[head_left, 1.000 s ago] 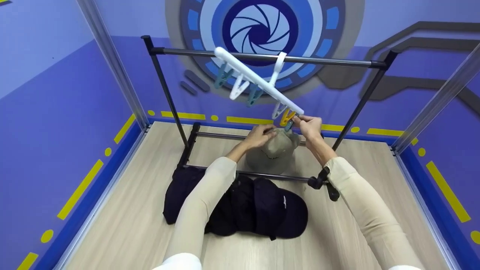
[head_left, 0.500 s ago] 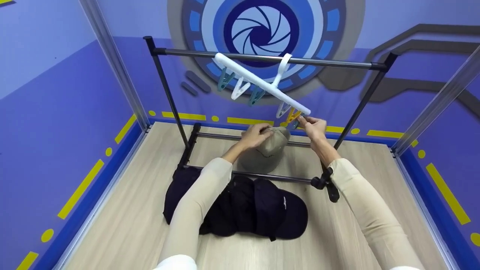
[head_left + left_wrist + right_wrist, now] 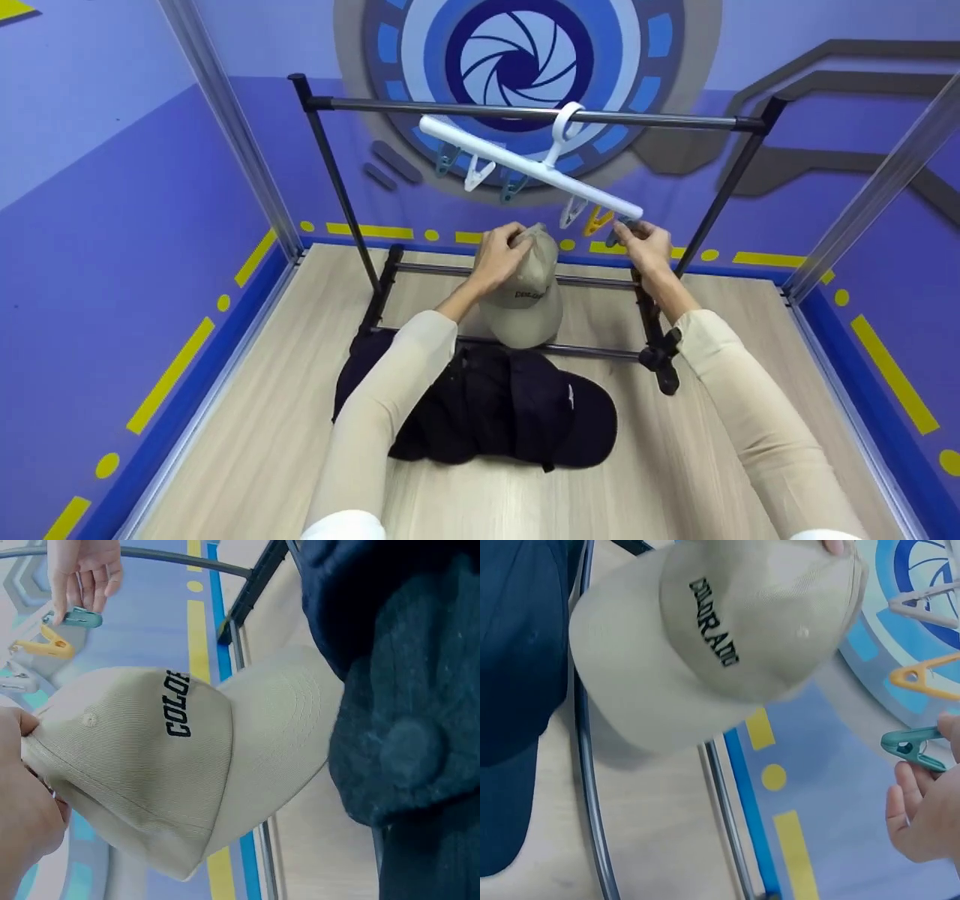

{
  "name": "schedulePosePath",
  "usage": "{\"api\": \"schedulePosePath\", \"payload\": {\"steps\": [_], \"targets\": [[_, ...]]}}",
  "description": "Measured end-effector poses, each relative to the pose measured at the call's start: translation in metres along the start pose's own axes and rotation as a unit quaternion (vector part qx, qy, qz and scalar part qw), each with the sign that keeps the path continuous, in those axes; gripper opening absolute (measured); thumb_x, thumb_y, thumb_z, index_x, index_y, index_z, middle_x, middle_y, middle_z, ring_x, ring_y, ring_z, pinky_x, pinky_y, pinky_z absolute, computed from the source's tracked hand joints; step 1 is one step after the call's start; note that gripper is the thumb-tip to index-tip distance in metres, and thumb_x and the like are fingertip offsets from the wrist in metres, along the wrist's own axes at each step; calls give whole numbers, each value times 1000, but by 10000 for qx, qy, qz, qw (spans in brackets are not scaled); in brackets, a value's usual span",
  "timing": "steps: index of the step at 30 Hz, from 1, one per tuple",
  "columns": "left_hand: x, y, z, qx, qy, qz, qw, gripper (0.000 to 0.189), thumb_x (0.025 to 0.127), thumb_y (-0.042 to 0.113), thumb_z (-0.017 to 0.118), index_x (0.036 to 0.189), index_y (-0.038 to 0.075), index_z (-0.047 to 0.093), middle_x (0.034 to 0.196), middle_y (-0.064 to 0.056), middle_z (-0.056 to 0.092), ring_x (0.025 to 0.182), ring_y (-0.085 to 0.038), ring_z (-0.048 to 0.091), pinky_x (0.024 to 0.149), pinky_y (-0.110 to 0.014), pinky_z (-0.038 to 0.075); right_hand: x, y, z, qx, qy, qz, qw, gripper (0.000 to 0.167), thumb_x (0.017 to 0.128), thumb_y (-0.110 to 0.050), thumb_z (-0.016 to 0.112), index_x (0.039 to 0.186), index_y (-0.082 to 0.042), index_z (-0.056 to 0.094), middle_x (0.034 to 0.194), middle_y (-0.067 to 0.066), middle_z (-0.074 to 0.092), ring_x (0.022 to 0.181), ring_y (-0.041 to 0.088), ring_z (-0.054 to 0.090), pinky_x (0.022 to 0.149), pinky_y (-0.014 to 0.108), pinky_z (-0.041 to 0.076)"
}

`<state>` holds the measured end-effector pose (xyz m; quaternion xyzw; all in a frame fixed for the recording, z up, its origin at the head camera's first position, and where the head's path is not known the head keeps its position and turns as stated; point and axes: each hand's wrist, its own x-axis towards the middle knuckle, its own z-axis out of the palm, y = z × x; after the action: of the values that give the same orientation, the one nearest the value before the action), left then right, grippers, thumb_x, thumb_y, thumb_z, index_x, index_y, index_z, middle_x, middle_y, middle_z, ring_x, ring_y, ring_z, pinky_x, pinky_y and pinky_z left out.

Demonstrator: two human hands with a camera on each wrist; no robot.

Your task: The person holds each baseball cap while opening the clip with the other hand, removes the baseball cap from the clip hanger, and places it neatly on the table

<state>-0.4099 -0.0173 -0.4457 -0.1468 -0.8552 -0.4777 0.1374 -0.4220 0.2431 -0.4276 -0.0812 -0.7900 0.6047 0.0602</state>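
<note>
My left hand (image 3: pixel 499 259) grips the crown of a beige cap (image 3: pixel 525 300). The cap hangs brim down, and dark lettering on its front shows in both wrist views. To its right, my right hand (image 3: pixel 651 251) pinches a teal clothespin (image 3: pixel 913 744) at the low right end of a white clip hanger (image 3: pixel 525 163). A gap separates this clothespin from the cap. An orange clothespin (image 3: pixel 598 220) and several white and teal ones hang along the same bar. The hanger slopes down to the right, its hook (image 3: pixel 568 120) over the rack's top rail.
The black rack (image 3: pixel 345 195) stands on a wooden surface (image 3: pixel 247 420), with blue walls around it. Several dark navy caps (image 3: pixel 487 409) lie overlapped in front of its lower rail. Both forearms reach over this area, the left one above the navy caps.
The beige cap has moved up and left, away from the teal clothespin it was against. My right hand has shifted right with the clothespin, and the hanger has turned less steep.
</note>
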Motion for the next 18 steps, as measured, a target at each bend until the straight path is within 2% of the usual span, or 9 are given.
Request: {"api": "schedulePosePath", "payload": {"steps": [2,3,5,8,11,13,17,18], "targets": [[0,6,0,-62,102,-75,9999,17,100,21,62,102,8,73,93,-9,74,77,-12,56,71,-22,42,-3,-2,-8,-172,-119,26,9998,62,101,-30,63,148,7,46,136,23,62,87,1,63,82,14,50],[-1,10,0,-96,154,-125,9998,17,100,21,62,101,8,73,93,-9,74,77,-12,56,71,-22,42,-4,-3,-12,-233,-206,47,9995,64,102,-29,62,150,7,42,139,24,59,93,5,65,87,16,51],[-2,16,-1,-184,279,-236,9992,17,99,21,63,101,7,73,93,-9,74,77,-12,56,71,-22,42,-8,-4,-20,-426,-419,50,9982,68,103,-30,60,154,6,35,146,26,55,110,16,66,100,25,51],[-5,25,-1,-391,558,-413,9968,17,98,21,65,101,7,75,92,-9,74,76,-10,56,72,-21,43,-14,-4,-32,-933,-947,-115,9911,70,105,-31,56,158,4,28,152,28,47,136,35,53,116,43,42],[-7,33,-2,-755,777,-601,9923,17,96,20,68,101,6,76,90,-8,73,76,-8,55,71,-20,43,-20,-5,-42,-1604,-1530,-467,9740,71,106,-31,54,160,4,22,157,32,38,147,44,38,121,53,33],[-10,38,-4,-1043,765,-775,9886,17,96,20,69,102,6,77,89,-6,73,76,-7,56,70,-19,44,-24,-6,-50,-2031,-1837,-695,9593,72,107,-31,53,160,5,20,160,33,32,150,47,30,122,56,28],[-17,50,-8,-1591,555,-1127,9792,20,94,18,69,108,7,79,95,-5,77,80,-5,60,71,-18,47,-35,-10,-74,-2837,-1995,-1075,9318,71,108,-34,50,160,5,19,162,34,25,150,53,23,121,64,24],[-18,53,-9,-1745,513,-1201,9760,21,93,16,69,109,7,79,96,-5,77,81,-5,60,72,-18,48,-36,-11,-81,-2996,-1951,-1171,9265,71,108,-35,49,159,5,20,159,36,31,147,54,30,119,65,26]]}}
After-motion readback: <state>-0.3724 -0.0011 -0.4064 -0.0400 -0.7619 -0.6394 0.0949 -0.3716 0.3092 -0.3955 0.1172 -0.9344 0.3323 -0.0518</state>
